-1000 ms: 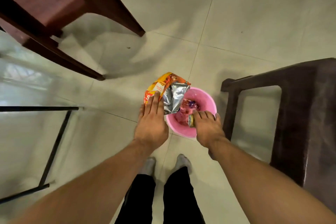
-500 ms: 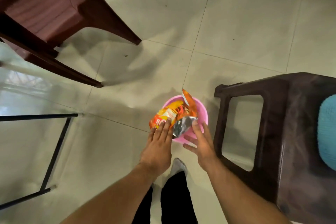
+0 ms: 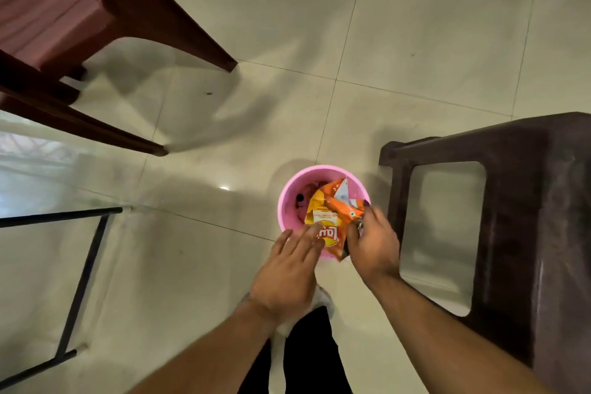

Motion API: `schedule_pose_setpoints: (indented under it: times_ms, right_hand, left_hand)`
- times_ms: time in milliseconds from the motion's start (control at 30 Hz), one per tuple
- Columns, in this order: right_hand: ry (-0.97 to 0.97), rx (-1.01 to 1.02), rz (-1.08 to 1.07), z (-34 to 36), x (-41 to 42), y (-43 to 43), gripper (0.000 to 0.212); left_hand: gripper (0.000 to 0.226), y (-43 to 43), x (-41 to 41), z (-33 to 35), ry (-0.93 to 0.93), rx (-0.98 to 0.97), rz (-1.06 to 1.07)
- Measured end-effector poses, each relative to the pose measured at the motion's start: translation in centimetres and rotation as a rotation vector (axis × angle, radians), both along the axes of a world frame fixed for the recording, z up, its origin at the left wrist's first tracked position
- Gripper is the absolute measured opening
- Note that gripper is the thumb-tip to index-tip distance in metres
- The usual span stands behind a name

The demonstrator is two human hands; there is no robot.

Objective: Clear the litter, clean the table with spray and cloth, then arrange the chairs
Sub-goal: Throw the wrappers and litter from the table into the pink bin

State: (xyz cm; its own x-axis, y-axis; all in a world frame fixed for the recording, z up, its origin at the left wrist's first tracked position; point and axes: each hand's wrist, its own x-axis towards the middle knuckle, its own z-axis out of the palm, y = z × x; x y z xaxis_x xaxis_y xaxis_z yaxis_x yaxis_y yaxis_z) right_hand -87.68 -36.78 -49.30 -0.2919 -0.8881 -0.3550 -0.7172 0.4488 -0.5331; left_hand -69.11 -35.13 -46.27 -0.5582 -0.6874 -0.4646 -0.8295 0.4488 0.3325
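Crumpled orange crisp packet [image 3: 332, 217] sits in our round pink plastic bin [image 3: 287, 198], lower centre. Our right hand [image 3: 374, 246] pinches its edge. Our left hand [image 3: 287, 275] rests flat-fingered against it.

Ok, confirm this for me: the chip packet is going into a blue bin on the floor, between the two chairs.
Wrong on colour: the head view shows the bin is pink, not blue. The chip packet is going into it, on the floor, between the two chairs.
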Motion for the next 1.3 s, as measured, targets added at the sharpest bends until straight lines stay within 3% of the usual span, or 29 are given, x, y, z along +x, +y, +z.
schedule_pose_setpoints:
  times_ms: [100, 233, 367, 500, 667, 833, 1067, 1300]
  right_hand:
    - [0.129, 0.181, 0.235, -3.0, 0.6, -1.2, 0.051]
    - [0.101, 0.478, 0.312, -7.0, 1.9, -1.4, 0.072]
    - [0.059, 0.485, 0.348, -7.5, 2.7, -0.7, 0.078]
    - [0.132, 0.355, 0.404, -4.6, 3.0, -0.2, 0.069]
    - [0.150, 0.276, 0.428, 3.7, 4.5, 1.3, 0.065]
    - [0.242, 0.215, 0.530, 17.3, 6.8, 3.3, 0.072]
    - [0.342, 0.079, 0.807, 34.7, 13.4, 10.4, 0.068]
    - [0.287, 0.016, 1.007, 40.2, 23.1, 18.4, 0.065]
  left_hand:
    - [0.061, -1.0, 1.7, -2.0, -0.027, -0.024, 0.044]
    - [0.065, -1.7, 3.5, -4.2, -0.114, -0.013, 0.056]
    - [0.075, -1.7, 4.2, -4.6, -0.228, 0.099, 0.100]
    - [0.076, -1.6, 3.8, -2.9, -0.242, 0.119, 0.139]
    - [0.075, -1.9, 2.9, 3.7, -0.177, 0.128, 0.159]
    - [0.070, 0.2, 4.2, 16.0, -0.136, 0.087, 0.262]
    - [0.066, 10.5, 9.8, 32.0, -0.063, -0.026, 0.620]
    - [0.065, 21.0, 18.2, 38.0, -0.049, -0.125, 0.904]
